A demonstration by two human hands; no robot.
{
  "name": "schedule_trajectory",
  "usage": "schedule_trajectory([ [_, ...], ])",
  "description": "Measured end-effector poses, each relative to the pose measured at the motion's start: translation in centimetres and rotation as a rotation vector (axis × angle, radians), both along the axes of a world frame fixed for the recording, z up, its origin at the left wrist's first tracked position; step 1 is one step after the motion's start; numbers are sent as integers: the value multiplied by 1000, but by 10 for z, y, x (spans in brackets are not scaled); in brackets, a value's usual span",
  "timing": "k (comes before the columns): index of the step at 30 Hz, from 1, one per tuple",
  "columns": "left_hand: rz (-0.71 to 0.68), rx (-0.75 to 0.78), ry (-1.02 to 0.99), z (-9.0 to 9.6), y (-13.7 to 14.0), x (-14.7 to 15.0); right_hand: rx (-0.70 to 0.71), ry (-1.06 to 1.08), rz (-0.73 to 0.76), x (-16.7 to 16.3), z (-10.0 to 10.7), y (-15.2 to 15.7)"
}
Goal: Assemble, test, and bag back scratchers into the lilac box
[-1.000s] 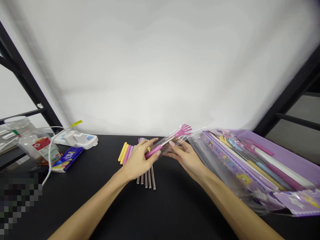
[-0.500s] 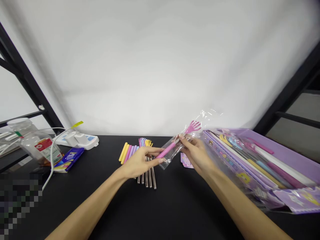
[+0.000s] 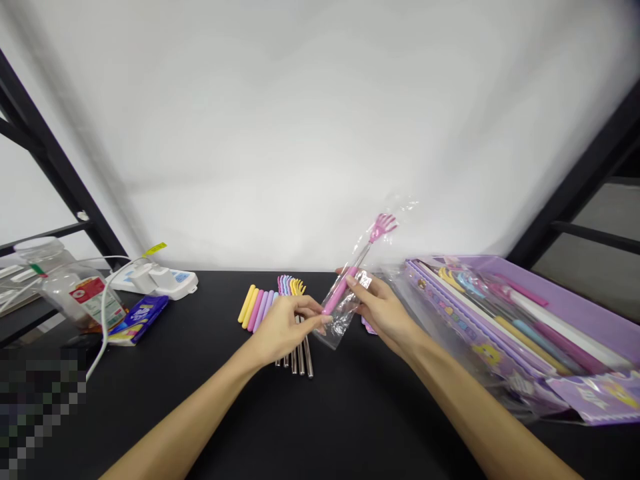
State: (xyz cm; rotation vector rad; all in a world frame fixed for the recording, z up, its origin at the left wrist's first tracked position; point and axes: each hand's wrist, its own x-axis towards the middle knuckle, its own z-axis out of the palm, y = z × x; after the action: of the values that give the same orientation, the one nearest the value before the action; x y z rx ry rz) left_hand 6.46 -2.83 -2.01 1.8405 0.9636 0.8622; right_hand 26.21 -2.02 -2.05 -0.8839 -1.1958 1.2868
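A pink back scratcher [image 3: 342,291] with a metal shaft and hand-shaped head lies inside a clear plastic sleeve [image 3: 337,328], tilted up to the right. My left hand [image 3: 285,327] pinches the lower handle end, fingers closed. Around the middle of the handle, my right hand [image 3: 383,308] grips it through the film, thumb on top. Below and left of my left hand are loose pastel handles [image 3: 249,305], metal rods [image 3: 301,357] and small scratcher heads [image 3: 291,285], partly covered by that hand. A pink printed card [image 3: 369,326] shows behind my right hand.
On the right stands a lilac box [image 3: 565,283] holding several scratchers under clear film. Leftward are a clear plastic jar [image 3: 75,287], a blue snack packet [image 3: 140,317], a white power strip [image 3: 175,283] and a cable. A white wall [image 3: 300,133] rises behind the black table [image 3: 320,427].
The wrapped back scratcher has swung steeper, its head rising. My right hand has shifted from near the shaft down onto the handle; my left hand stays at the handle's lower end.
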Motion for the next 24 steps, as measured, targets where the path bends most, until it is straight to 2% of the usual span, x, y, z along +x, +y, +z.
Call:
schedule_trajectory([
  [3, -8, 64, 46, -6, -3, 6, -5, -10, 55, -5, 0, -3],
  [5, 12, 143, 67, -8, -3, 5, 15, -35, 25, -4, 0, -2],
  [7, 9, 284, 104, -6, -3, -1, 30, -61, -40, 1, 1, 1],
  [9, -66, 466, 183, -3, -2, -7, 31, -53, -82, 6, 2, 4],
  [11, -138, 619, 249, -1, -1, -12, 23, -15, -69, 8, 1, 5],
  [13, -117, 673, 226, -1, -1, -11, 6, 10, -10, 7, -1, 4],
  [16, 6, 569, 98, -5, -1, -3, -20, -2, 79, 2, -3, 1],
  [18, 52, 396, 14, -10, -1, 2, -32, -40, 99, 0, -4, -2],
  [21, 36, 88, -100, -16, -1, 6, -33, -173, 88, 0, -2, -4],
  [22, 27, 27, -118, -16, 0, 6, -28, -224, 84, 1, -1, -5],
  [24, 24, 5, -114, -16, 1, 4, -14, -284, 82, 3, 2, -6],
])
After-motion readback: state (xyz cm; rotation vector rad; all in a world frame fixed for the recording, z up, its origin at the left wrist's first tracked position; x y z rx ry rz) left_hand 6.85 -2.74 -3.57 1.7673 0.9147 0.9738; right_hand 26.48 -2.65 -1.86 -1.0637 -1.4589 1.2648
